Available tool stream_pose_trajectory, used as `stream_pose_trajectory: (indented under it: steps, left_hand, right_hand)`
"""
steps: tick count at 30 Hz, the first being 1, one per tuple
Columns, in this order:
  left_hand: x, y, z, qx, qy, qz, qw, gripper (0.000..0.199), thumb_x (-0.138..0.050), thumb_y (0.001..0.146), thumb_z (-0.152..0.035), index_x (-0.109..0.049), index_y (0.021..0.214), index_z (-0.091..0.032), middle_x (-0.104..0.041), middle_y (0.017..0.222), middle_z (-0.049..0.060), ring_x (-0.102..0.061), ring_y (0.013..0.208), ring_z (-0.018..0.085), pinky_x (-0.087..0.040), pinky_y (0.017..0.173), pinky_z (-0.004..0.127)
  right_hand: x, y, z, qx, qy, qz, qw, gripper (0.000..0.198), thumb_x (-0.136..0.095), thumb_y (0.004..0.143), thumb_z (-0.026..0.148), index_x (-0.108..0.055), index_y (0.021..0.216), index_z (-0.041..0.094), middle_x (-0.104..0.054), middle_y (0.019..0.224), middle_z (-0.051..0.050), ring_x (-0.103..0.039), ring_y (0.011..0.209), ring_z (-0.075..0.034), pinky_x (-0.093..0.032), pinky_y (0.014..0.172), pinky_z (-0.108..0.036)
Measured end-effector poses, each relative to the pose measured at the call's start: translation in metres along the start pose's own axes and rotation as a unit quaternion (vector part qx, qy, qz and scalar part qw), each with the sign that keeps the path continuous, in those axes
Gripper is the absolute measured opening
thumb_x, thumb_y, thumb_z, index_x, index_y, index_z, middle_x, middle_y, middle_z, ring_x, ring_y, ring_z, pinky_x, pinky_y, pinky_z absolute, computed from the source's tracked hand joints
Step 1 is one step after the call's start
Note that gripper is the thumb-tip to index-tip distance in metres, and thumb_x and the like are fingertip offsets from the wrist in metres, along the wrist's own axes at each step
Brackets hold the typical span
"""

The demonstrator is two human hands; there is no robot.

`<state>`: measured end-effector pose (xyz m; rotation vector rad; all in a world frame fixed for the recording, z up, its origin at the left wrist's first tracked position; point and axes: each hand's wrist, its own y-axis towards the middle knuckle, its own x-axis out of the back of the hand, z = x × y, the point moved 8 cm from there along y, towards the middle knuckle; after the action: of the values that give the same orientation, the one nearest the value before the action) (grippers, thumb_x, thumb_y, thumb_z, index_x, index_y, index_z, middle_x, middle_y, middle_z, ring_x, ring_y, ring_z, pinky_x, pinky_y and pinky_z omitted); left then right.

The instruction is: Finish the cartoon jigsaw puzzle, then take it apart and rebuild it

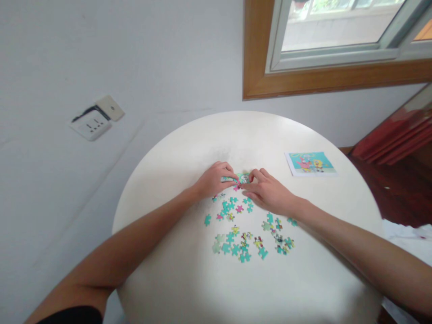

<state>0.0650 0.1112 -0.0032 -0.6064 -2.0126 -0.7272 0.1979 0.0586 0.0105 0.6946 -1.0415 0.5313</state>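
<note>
A partly joined jigsaw puzzle (pixel 245 178) lies on the white round table, mostly covered by my fingers. My left hand (pixel 216 180) rests at its left side, fingers closed down on its edge. From the right comes my right hand (pixel 272 192), its index fingertip on a pink puzzle piece (pixel 236 186) at the lower edge and its thumb tucked beneath. Fingertips of both hands meet close to this piece, and the exact grip is partly hidden. Loose teal, pink and yellow pieces (pixel 235 249) lie scattered nearer to me, several overlapping or touching.
A picture card (pixel 311 164) with two cartoon figures lies at the table's right. More loose pieces (pixel 283 243) sit below my right forearm. The table (pixel 175 279) stands near a wall with a socket (pixel 92 125) and a wood-framed window (pixel 256 54). A red curtain (pixel 394 130) hangs at right.
</note>
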Motion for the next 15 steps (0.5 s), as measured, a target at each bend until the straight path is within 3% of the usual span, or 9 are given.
stream_pose_trajectory:
  steps: [9,12,15]
  left_hand:
    - [0.006,0.0,-0.001,0.0,-0.011,0.007,1.0,0.017,-0.063,0.089,-0.025,-0.076,0.101,-0.025,-0.064,0.1,0.005,-0.055,0.097,0.019,-0.043,0.094,0.036]
    - [0.016,-0.001,-0.007,-0.008,0.013,-0.02,1.0,0.027,-0.054,0.09,-0.011,-0.076,0.099,-0.023,-0.063,0.1,0.005,-0.053,0.097,0.018,-0.043,0.093,0.035]
    - [0.016,-0.002,-0.013,-0.031,0.046,-0.001,0.998,0.041,-0.048,0.086,0.0,-0.077,0.097,-0.027,-0.063,0.102,0.005,-0.05,0.095,0.018,-0.043,0.089,0.033]
  right_hand:
    - [0.0,-0.001,0.001,0.005,0.012,0.002,1.0,0.026,-0.053,0.095,0.027,-0.071,0.113,0.023,-0.055,0.102,-0.011,-0.048,0.093,-0.024,-0.041,0.085,-0.038]
    - [0.007,-0.001,0.001,-0.008,0.027,-0.019,0.999,0.029,-0.049,0.096,0.025,-0.07,0.116,0.022,-0.056,0.1,-0.012,-0.048,0.092,-0.024,-0.042,0.084,-0.038]
    - [0.013,-0.001,-0.008,-0.037,0.043,-0.054,0.997,0.033,-0.045,0.096,0.018,-0.069,0.118,0.02,-0.057,0.098,-0.012,-0.049,0.092,-0.024,-0.043,0.082,-0.037]
